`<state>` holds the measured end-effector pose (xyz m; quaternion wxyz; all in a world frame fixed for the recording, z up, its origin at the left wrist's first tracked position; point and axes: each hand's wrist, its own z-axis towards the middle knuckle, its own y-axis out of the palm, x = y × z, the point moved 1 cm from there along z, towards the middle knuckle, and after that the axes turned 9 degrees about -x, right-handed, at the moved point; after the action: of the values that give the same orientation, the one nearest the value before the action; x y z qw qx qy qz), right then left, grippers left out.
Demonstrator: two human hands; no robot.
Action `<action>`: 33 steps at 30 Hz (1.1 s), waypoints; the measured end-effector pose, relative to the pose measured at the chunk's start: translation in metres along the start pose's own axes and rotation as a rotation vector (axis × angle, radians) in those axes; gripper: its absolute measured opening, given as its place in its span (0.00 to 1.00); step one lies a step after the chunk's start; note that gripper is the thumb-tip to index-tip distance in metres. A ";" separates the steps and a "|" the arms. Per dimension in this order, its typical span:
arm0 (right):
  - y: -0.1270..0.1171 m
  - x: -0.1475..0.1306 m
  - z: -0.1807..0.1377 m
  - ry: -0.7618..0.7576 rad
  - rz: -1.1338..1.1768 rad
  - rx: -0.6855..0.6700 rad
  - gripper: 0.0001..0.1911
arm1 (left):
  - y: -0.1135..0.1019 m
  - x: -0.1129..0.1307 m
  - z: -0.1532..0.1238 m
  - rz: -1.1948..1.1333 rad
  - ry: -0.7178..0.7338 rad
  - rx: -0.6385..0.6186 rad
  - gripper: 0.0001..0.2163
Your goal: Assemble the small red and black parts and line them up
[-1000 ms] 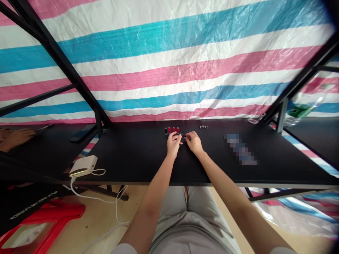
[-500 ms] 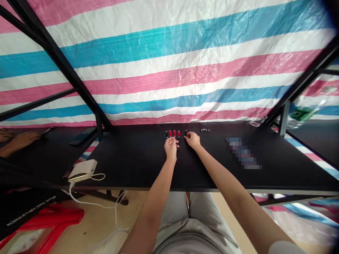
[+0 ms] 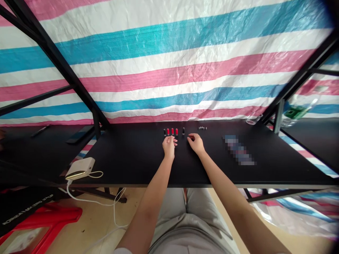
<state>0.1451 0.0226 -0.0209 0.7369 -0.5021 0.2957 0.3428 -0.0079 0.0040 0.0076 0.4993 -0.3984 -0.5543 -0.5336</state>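
Sheeting (image 3: 169, 70) striped in 3 colours (pink, white, blue) backs the black table (image 3: 132, 158).

1. We see two black cylinders (image 3: 183, 131) and, between them, three bright red cylinders (image 3: 172, 131).
2. The row of tiny pieces (image 3: 202, 128) gleams silvery for us.
3. Our desk (image 3: 132, 158) is plain black, as is the frame (image 3: 66, 76).
4. Before us, the sheet (image 3: 185, 46) is striped in pink, white and turquoise blue.
5. We find a white box (image 3: 84, 164) with a gold-coloured edge, and a white cable (image 3: 90, 201).
6. Below, we have a red plastic piece (image 3: 63, 215), black fabric (image 3: 23, 206) with white lettering, and a beige floor (image 3: 103, 220).
7. Our trousers (image 3: 201, 204) are pale grey.
8. We notice green on the clear bottle (image 3: 295, 112).
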 end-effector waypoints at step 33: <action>0.014 -0.011 -0.007 -0.086 -0.450 -0.309 0.23 | -0.001 -0.001 0.001 0.005 -0.012 0.040 0.09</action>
<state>0.1270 0.0172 -0.0225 0.7210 -0.6466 0.0894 0.2325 -0.0083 0.0047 0.0067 0.5050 -0.3928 -0.5668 -0.5190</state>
